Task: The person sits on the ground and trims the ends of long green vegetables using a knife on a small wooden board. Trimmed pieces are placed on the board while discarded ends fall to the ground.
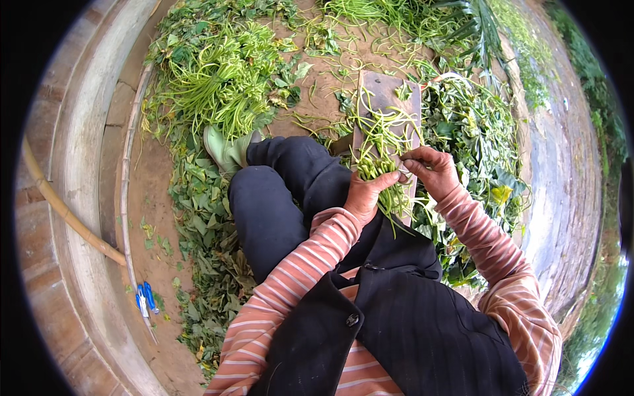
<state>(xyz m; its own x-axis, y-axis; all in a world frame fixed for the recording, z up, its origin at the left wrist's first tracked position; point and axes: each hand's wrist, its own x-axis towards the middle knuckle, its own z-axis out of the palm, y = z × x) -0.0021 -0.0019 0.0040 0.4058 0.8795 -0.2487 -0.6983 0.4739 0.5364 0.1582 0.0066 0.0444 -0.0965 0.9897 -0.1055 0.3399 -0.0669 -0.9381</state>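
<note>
My left hand (367,194) is closed round a bundle of green leaf stalks (394,195), its thumb lying across them. Close against the bundle's right side is my right hand (432,169), thumb and forefinger pinched together; whether a stalk is between them is too small to tell. Both hands are over the near part of a narrow wooden board (389,91). Loose green stalks (384,131) lie tangled on the board beyond the hands, and a piece of leaf (403,91) rests near its far end.
A big heap of stalks (223,79) lies beyond my green shoe (228,148). Cut leaves (213,237) cover the ground at left, and more leafy vines (465,133) are piled right of the board. Farther left are a bamboo pole (130,163) and a blue-handled tool (147,298).
</note>
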